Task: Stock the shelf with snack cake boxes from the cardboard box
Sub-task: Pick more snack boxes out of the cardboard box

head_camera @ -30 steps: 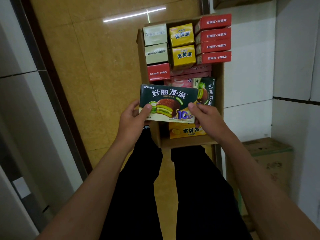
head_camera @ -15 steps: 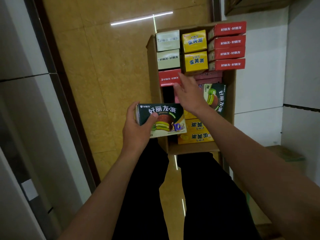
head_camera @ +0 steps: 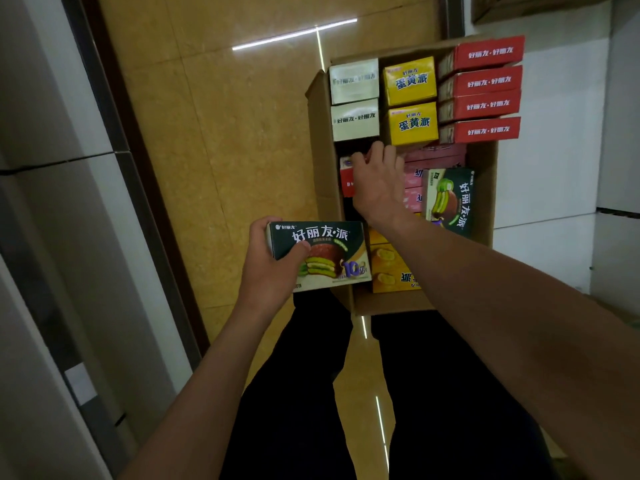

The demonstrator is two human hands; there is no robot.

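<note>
Glossy tan tiled floor [head_camera: 214,168] under open cardboard box [head_camera: 320,168]

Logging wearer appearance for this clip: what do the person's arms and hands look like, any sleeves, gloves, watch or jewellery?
Both forearms are bare as far as the frame shows; no sleeve edge is visible. The left hand and right hand wear no gloves, and no rings, watch or wristband show. Below the arms, dark trousers cover the legs.

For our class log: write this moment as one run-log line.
left hand: holds green box | right hand: grasping red box in carton
</note>
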